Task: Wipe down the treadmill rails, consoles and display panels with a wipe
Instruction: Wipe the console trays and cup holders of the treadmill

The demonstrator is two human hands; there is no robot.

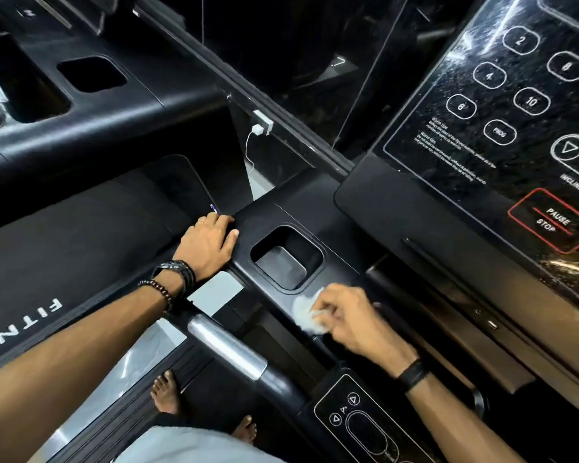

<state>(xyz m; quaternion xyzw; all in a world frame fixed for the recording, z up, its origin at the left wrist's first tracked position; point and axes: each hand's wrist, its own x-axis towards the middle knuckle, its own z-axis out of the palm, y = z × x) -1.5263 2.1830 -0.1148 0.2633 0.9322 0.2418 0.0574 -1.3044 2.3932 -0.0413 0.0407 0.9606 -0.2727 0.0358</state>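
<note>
A white wipe (pixel 306 312) is bunched up and pressed against the black console (pixel 341 208), just below the square cup pocket (pixel 286 257) and to the left of the display panel (pixel 502 105). It is held crumpled rather than spread flat, probably so that pressure can be put through a small pad onto the narrow strip of plastic between the pocket and the console's lower edge. The right hand (pixel 355 315) is laid over the wipe with its fingers curled down and pinching it; the hand is blurred, so exactly which fingers hold the wipe cannot be made out. The right forearm is brought in from the lower right, with the wrist raised a little above the surface and a dark band (pixel 411 374) worn on it.

The left hand (pixel 211 243) is rested at the console's left corner, seemingly as a brace while the body is leaned forward. Its fingers are hooked over the far edge and the thumb is laid flat on top, with nothing carried. The left arm is stretched out nearly straight, and bracelets (pixel 174 279) are worn at the wrist. A silver handrail grip (pixel 228 345) is seen between the two arms, untouched.
</note>
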